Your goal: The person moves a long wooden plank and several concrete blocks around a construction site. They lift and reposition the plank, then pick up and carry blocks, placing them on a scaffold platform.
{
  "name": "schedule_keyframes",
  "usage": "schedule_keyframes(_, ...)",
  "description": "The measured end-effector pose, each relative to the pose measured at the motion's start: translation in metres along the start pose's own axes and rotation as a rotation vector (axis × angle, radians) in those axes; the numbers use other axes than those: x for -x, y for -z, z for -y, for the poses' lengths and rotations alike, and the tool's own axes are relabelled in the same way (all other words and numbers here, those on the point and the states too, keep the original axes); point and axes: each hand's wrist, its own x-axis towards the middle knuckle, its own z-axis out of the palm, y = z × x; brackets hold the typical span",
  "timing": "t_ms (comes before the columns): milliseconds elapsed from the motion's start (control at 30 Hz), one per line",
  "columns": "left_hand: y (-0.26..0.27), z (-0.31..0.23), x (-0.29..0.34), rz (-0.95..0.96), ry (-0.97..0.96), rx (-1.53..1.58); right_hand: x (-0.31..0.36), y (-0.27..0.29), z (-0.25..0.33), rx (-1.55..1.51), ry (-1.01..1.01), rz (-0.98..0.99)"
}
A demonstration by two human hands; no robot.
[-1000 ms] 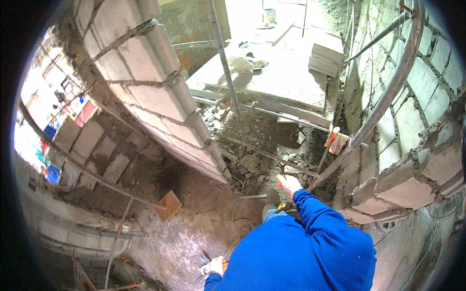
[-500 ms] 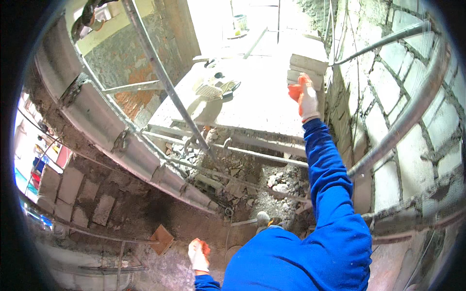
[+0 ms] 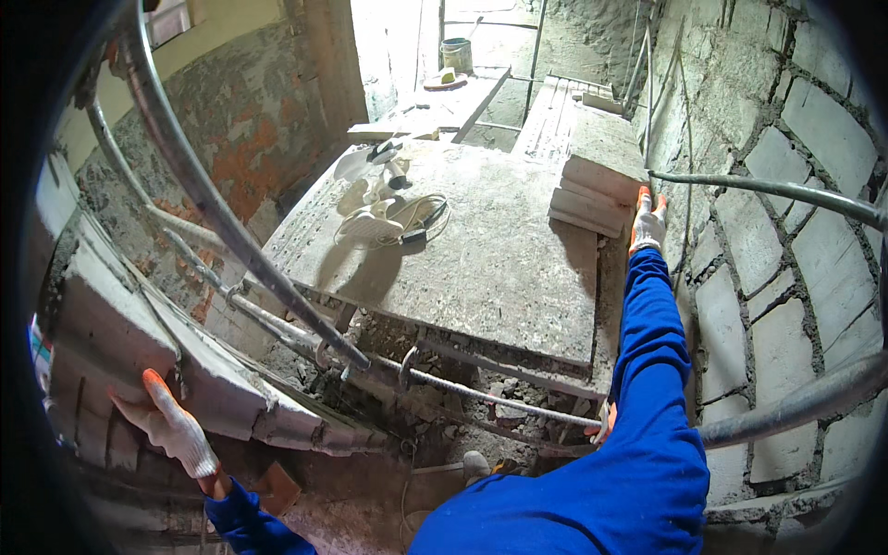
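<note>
My right hand (image 3: 647, 225), in a white glove with orange fingertips, is raised beside the right end of stacked grey blocks (image 3: 601, 178). Its fingers point up and stand apart at the end of the stack; whether they press on it I cannot tell. The blocks lie at the far right of a dusty platform (image 3: 499, 268). On the left, my gloved left hand (image 3: 176, 430) is open and holds nothing, its fingers spread in front of a light block wall (image 3: 111, 324).
A metal pole (image 3: 199, 190) slants across the left; a thick rail (image 3: 805, 402) bends along the right by the block wall (image 3: 814, 245). A work lamp with a cable (image 3: 375, 222) lies on the platform. Behind stands a bucket (image 3: 457, 55). Rubble (image 3: 504, 412) lies below the platform's front edge.
The view has shifted and the platform's glare has faded. My right hand has gone from the front of the blocks to their right end. My left hand has moved left and up, fingers spread.
</note>
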Motion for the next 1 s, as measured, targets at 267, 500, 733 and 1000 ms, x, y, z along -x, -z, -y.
schedule_keyframes(267, -0.018, 0.04, -0.012, -0.183, -0.081, -0.111, -0.072, -0.029, -0.044, 0.016, 0.118, 0.098)
schedule_keyframes(500, -0.019, 0.041, -0.009, -0.222, -0.123, -0.166, -0.128, -0.066, -0.07, -0.25, 0.24, 0.053)
schedule_keyframes(733, -0.015, 0.052, -0.01, -0.251, -0.127, -0.274, -0.12, -0.061, -0.065, -0.744, 0.035, 0.352)
schedule_keyframes(1000, -0.001, 0.093, -0.019, -0.254, -0.304, -0.418, -0.12, -0.056, -0.071, -0.755, 0.161, 0.381)
